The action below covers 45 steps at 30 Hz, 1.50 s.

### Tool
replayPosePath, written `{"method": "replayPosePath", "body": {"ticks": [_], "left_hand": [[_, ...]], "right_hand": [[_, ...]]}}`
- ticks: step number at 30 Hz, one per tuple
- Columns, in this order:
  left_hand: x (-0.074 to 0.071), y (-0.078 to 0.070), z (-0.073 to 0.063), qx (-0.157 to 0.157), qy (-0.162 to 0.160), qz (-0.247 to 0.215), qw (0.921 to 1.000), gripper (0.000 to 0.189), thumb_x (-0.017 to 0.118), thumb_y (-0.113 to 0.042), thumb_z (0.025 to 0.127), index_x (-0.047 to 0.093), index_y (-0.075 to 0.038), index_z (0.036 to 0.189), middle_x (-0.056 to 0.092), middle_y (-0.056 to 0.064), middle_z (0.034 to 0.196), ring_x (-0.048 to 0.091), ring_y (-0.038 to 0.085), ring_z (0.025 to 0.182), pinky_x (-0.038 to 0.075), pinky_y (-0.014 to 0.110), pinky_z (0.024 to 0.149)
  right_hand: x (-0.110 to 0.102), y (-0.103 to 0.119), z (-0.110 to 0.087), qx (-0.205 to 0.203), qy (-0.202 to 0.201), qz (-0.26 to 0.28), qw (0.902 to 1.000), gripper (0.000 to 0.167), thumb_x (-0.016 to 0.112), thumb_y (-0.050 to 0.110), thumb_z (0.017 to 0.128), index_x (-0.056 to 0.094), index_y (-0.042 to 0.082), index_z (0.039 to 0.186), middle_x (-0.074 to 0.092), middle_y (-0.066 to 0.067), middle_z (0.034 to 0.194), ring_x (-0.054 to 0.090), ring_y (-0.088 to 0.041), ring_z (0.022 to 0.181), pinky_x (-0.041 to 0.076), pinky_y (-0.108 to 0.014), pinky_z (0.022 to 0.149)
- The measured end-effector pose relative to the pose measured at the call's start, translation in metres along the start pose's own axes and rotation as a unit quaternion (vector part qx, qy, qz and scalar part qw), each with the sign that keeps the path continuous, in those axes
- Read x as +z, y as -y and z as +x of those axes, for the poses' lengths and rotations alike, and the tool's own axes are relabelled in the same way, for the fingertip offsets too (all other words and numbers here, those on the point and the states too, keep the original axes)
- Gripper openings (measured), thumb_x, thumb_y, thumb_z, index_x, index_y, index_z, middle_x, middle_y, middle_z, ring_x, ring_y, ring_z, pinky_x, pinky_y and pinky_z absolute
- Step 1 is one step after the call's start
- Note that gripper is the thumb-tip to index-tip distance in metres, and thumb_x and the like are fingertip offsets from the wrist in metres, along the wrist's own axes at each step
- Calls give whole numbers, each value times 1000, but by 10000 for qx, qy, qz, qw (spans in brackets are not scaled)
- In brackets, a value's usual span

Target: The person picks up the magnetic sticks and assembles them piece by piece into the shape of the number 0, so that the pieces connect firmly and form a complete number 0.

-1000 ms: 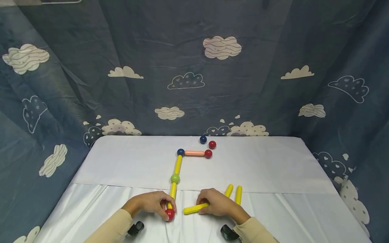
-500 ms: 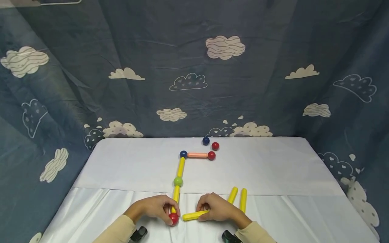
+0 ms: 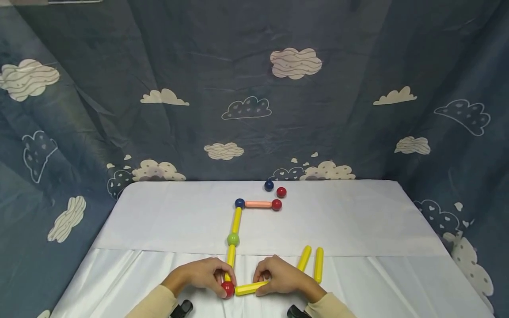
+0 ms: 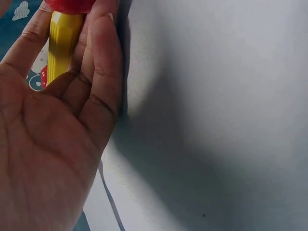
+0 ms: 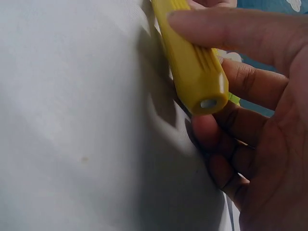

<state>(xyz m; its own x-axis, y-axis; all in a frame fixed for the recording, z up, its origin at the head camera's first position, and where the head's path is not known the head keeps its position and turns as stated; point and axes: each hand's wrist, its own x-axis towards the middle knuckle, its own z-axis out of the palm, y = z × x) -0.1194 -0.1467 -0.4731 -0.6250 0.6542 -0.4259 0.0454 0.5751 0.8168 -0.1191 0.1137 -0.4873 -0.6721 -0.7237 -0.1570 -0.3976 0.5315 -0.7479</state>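
With thumb and fingers my left hand grips a red ball at the near end of a ball-and-stick chain. From that ball a yellow magnetic stick runs away to a green ball. A second yellow stick, a blue ball, a salmon stick and another red ball follow. My right hand pinches a loose yellow stick, lying sideways, its left end at or very near the gripped ball; contact is unclear. A metal tip shows on its other end.
Two more yellow sticks lie just beyond my right hand, the left one partly behind it. At the back of the white-covered table sit a loose blue ball and a loose red ball. A cloud-patterned curtain hangs behind.
My right hand has moved the pinched yellow stick left and slightly nearer, narrowing the gap to the red ball. The left hand keeps its grip there. The head view has shifted slightly.
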Motion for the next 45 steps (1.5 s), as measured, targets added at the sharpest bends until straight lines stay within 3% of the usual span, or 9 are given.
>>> {"method": "replayPosePath", "body": {"ticks": [19,24,28,31,34,36,41,45], "left_hand": [[-5,-1,-2,92,-54,103,9999,26,82,-7,74,70,-22,92,58,-3,78,51,7,65,38,20,60],[-6,-2,-2,71,-108,225,9997,25,82,-9,74,70,-23,89,57,-4,77,48,7,66,36,20,60],[-5,-3,-2,78,-83,169,9998,24,82,-8,74,69,-22,89,57,-4,77,48,7,65,35,20,59],[-5,-3,-2,58,-64,103,9999,24,81,-7,74,69,-22,90,57,-3,77,49,8,65,36,20,60],[-3,-3,-2,-9,-60,27,10000,25,81,-6,74,69,-22,90,57,-3,78,49,9,66,37,21,61],[-2,-3,-3,-48,-58,-7,10000,25,81,-6,74,69,-21,90,57,-2,77,50,10,66,37,21,61],[-1,-3,-2,-2,-29,1,10000,25,81,-6,74,69,-21,90,57,-2,77,50,9,65,38,20,62],[-2,-3,0,114,-6,82,9999,25,82,-8,74,69,-22,90,57,-3,78,49,7,65,37,19,60]], "right_hand": [[0,2,3,-29,90,247,9997,14,81,27,77,70,22,84,58,19,76,48,2,73,37,-20,74],[-8,2,5,-95,381,457,9982,15,81,20,78,70,16,87,60,15,76,50,2,71,43,-17,68],[-23,1,8,106,442,815,9956,16,79,16,80,70,11,92,62,9,78,53,-1,71,46,-18,68],[-44,-4,11,226,29,721,9971,17,77,14,82,69,8,96,62,6,81,55,-6,73,47,-21,70],[-68,-15,16,323,-743,431,9958,18,75,13,84,68,5,98,60,4,81,54,-12,74,47,-24,69],[-84,-23,21,468,-1339,248,9896,17,74,11,84,68,3,98,60,3,81,53,-15,74,46,-26,69],[-116,-48,39,1041,-2761,95,9554,15,74,7,83,68,2,96,63,-5,85,56,-19,77,46,-28,68],[-133,-66,55,1411,-3347,280,9313,21,73,8,83,66,0,101,64,-14,100,57,-23,82,45,-27,65]]}}
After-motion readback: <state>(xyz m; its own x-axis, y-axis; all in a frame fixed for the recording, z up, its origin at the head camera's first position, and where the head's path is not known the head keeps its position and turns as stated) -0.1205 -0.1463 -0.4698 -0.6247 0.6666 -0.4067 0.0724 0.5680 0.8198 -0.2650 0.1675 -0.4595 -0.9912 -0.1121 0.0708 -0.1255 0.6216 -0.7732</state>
